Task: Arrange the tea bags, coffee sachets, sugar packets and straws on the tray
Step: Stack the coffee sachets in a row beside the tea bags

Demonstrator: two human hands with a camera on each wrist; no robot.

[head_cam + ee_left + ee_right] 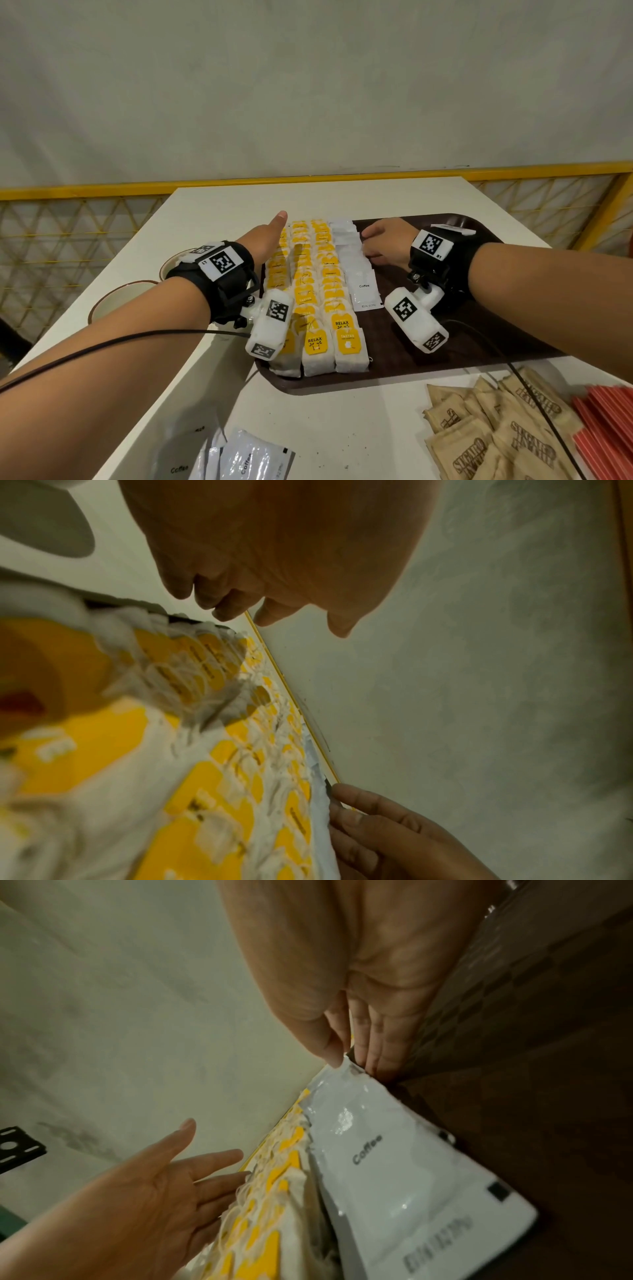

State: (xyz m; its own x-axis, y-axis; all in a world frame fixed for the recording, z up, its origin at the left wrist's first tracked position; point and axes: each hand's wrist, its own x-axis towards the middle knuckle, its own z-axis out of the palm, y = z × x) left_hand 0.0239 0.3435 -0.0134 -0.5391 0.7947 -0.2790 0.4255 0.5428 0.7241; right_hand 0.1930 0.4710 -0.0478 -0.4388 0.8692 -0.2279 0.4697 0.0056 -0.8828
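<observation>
Right hand (383, 241) rests at the far end of the row of white coffee sachets (356, 267) on the brown tray (479, 335). Its fingers (377, 1039) lie nearly straight along the far sachet's outer edge and the thumb touches its top corner; I cannot tell whether it pinches or merely steadies. Left hand (265, 240) is flat and loosely spread, holding nothing, against the outer side of the yellow-tagged tea bags (315, 301), which stand in three rows just left of the right grip.

Handling judgement: the sachets look light, glossy and slick (likely to slide over one another), so take them by the sealed edges. The tea bags look soft and easily crushed, with loose strings; press from the sides.

Behind both grips, on the worktop (342, 428): loose coffee sachets (246, 459), brown sugar packets (496, 431), red straws (606, 428).
</observation>
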